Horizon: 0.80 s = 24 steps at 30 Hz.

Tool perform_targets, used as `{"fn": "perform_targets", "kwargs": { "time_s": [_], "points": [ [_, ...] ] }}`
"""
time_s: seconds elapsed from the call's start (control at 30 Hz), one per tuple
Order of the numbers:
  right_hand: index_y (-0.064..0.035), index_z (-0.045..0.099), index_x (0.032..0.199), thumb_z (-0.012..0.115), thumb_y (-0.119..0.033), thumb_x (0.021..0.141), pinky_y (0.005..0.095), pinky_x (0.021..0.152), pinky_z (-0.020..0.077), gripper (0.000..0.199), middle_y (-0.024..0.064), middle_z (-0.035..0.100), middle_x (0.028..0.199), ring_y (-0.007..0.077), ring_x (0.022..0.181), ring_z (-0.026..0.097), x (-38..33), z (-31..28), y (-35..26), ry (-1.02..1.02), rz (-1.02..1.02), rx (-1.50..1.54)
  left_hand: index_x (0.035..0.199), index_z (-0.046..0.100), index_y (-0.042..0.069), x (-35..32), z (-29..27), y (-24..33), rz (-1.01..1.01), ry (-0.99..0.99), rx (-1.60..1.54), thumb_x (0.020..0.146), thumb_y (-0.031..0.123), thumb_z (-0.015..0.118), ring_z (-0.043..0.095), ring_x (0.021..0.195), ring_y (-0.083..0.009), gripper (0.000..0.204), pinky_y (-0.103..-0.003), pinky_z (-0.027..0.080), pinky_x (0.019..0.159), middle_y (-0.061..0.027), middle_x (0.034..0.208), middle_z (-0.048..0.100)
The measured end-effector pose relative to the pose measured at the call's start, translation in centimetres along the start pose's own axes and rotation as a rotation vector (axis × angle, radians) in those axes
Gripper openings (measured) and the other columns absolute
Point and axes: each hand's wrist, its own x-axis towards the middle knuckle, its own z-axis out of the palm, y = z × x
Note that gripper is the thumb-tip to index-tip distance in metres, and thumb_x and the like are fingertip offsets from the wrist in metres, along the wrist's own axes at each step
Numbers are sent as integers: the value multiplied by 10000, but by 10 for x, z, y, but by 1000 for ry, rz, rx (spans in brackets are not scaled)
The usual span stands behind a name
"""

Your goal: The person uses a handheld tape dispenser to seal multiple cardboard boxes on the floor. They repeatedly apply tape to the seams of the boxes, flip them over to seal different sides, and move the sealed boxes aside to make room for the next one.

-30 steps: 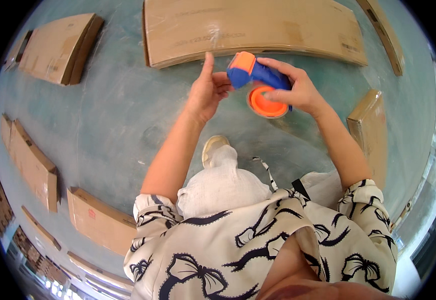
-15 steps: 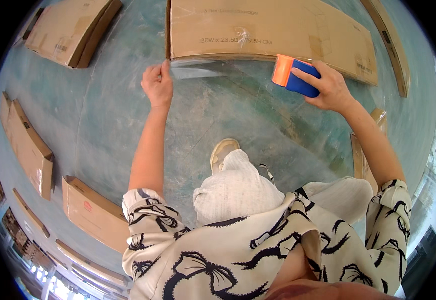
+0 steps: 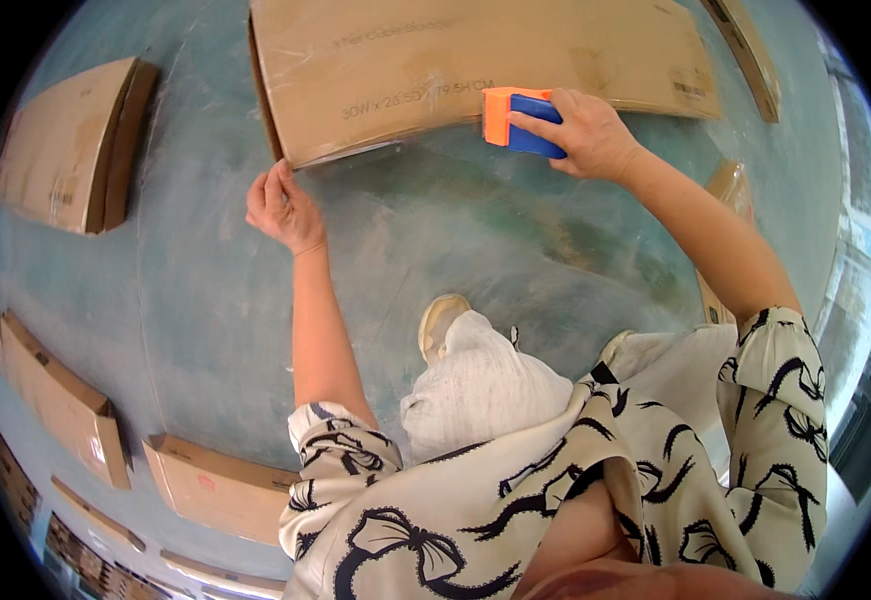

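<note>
My right hand (image 3: 588, 132) grips a blue and orange tape dispenser (image 3: 519, 120) and presses it against the near edge of a large flat cardboard box (image 3: 436, 70) lying on the floor. A strip of clear tape (image 3: 376, 152) runs from the dispenser leftward along that edge. My left hand (image 3: 282, 207) pinches the free end of the tape at the box's near left corner.
More flattened cardboard boxes lie around: one at upper left (image 3: 71, 140), two at lower left (image 3: 51, 395) (image 3: 218, 485), one at upper right (image 3: 751, 55) and one by my right arm (image 3: 726, 190). The floor (image 3: 176, 320) is blue-green concrete. My shoe (image 3: 441, 320) shows below.
Both hands have spread apart and moved toward the large box, drawing out tape. The dispenser has gone from mid-air to the box's near edge, and my left hand has reached its corner.
</note>
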Motion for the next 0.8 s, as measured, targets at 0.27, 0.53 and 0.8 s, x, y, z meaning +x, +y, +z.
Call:
{"fn": "perform_targets", "kwargs": {
  "time_s": [0.27,0.53,0.8],
  "points": [
    [-286,488,1292,804,-181,588,388,767,492,778,99,488,988,277,907,545,-5,2,-1,-5,-10,-37,1101,647,28,3,-8,10,-324,-6,-74,873,231,698,552,822,-180,310,-333,479,716,-127,997,552],
    [-245,538,1228,754,-168,644,411,719,505,627,121,513,993,298,917,563,-3,-1,-14,84,-60,47,1417,302,-22,7,-33,103,-524,-323,-194,949,309,564,430,1197,-310,630,-393,388,978,-231,1325,395],
    [-104,617,1059,578,-158,772,433,535,480,295,199,581,836,330,717,611,52,-5,-76,182,-90,-12,1382,201,-174,28,33,2,-392,-184,286,948,491,451,147,1361,-524,833,-594,129,1116,-434,1428,130]
  ]
}}
